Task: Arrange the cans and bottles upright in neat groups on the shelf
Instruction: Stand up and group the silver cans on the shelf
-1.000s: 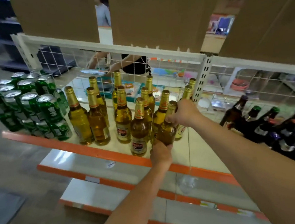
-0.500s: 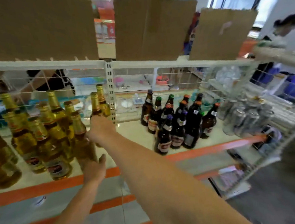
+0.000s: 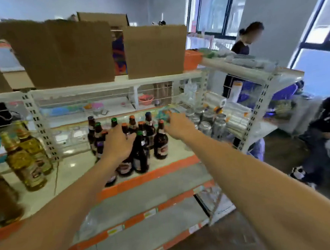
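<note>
Both bare forearms are stretched forward, with the palms turned down. The left hand (image 3: 118,142) is held with its fingers spread and loosely bent, the thumb pointing out to the right. The right hand (image 3: 180,126) is held slightly farther ahead, just right of the left, its fingers extended but blurred.

Bright daylight pours through the windows (image 3: 210,10) at upper right, bleaching their panes. The pale shelf (image 3: 78,167) carries a soft sheen. Motion blur smears everything: labels on the dark bottles (image 3: 160,145) are unreadable and the right hand (image 3: 177,127) has smudged fingertips. Wide-angle distortion bends the shelf posts (image 3: 39,124) and stretches the lower corners.
</note>
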